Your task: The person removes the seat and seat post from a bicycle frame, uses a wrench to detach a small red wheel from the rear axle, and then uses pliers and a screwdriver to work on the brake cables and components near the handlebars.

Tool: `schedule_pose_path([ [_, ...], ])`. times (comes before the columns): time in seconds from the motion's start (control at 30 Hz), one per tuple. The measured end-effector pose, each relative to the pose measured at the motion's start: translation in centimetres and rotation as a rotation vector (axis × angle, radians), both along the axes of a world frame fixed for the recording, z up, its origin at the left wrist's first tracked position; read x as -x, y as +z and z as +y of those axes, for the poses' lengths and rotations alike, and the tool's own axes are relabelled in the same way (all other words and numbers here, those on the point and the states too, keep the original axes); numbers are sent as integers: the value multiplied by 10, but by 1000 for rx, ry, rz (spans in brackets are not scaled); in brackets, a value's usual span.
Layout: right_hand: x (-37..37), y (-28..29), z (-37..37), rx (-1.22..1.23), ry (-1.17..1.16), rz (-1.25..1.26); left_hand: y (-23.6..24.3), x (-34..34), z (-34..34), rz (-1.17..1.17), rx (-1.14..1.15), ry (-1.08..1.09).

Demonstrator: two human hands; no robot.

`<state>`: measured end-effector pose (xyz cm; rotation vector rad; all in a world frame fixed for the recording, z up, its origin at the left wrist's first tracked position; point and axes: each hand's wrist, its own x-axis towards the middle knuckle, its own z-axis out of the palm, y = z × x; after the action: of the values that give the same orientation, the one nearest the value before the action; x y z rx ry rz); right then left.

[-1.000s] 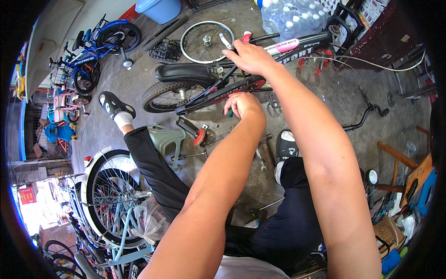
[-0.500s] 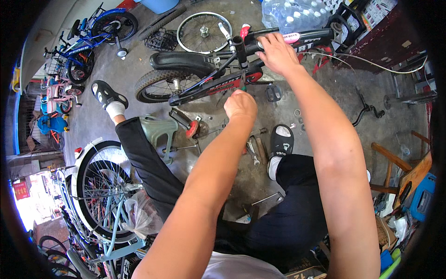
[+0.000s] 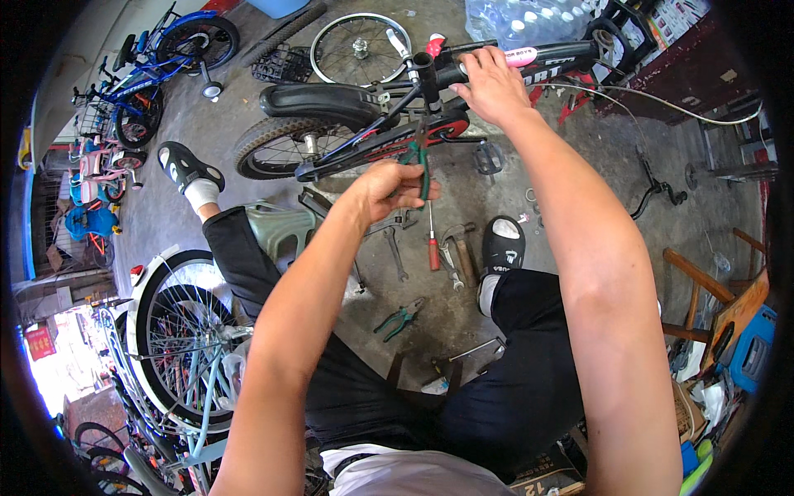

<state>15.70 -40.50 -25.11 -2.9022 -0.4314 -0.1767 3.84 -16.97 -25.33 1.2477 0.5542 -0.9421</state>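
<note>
The person's left hand point(image 3: 389, 186) grips green-handled pliers point(image 3: 425, 172), held upright just in front of the black bicycle point(image 3: 428, 87); whether their dark tips touch it is hard to tell. The right hand point(image 3: 494, 89) lies over the frame's upper tube, beyond and to the right of the pliers, its grip unclear. A red-handled screwdriver point(image 3: 433, 255) and a hammer point(image 3: 466, 260) lie on the floor point(image 3: 455, 322), nearer the person.
</note>
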Motion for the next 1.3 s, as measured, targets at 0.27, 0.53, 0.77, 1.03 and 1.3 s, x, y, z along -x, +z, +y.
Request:
schedule_pose_path([
  [0.27,-2,0,6,3,27,-27,-28,12,-48,93,455,437],
  [0.53,-2,-2,5,-5,15,-61,-42,20,-76,124,497,557],
  [0.77,0,1,4,-21,22,-46,-28,10,-109,170,538,788],
  [1.03,-1,2,5,-27,20,-47,-19,-2,-118,209,583,867],
  [1.3,0,3,6,-23,16,-28,-16,-4,-105,262,506,749],
])
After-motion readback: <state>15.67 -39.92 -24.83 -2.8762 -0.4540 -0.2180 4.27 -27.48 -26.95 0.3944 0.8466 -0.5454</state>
